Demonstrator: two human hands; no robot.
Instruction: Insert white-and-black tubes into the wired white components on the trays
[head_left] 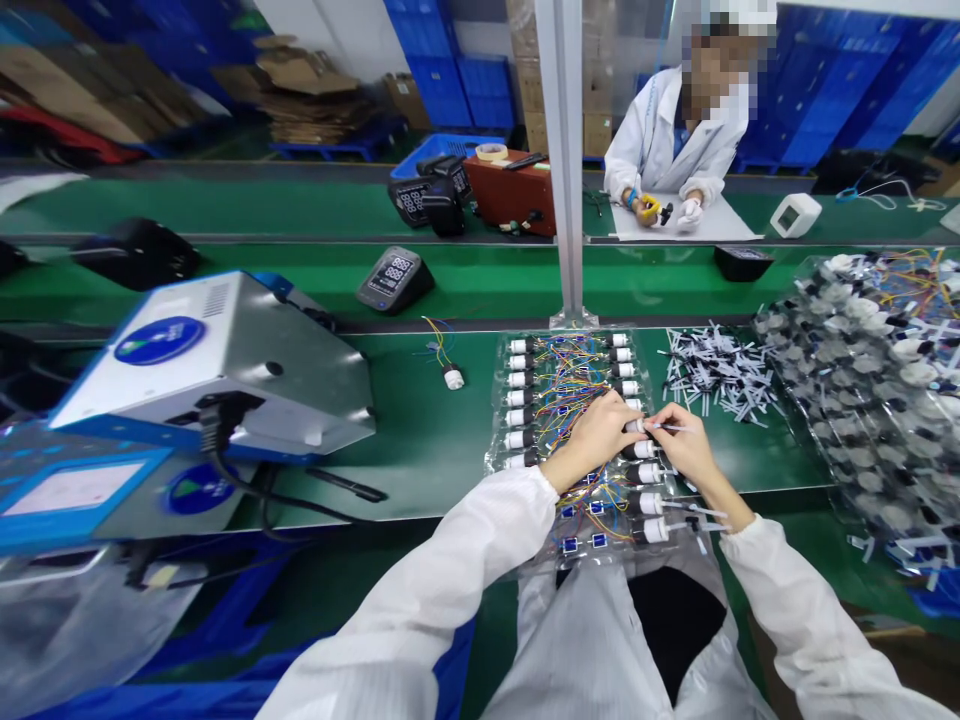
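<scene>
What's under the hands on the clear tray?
Under the left hand and right hand: rows of small white motors with coloured wires on the tray. The parts directly beneath the palms are hidden.

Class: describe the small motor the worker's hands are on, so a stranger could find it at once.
Start at the clear tray of wired motors before the metal post. In its right column, one small motor lies between the left hand and right hand; no other is touched.

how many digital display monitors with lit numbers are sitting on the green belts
2 clearly: one display unit on the near belt left of the metal post, another on the far belt beside the red box. Others may be hidden.
</scene>
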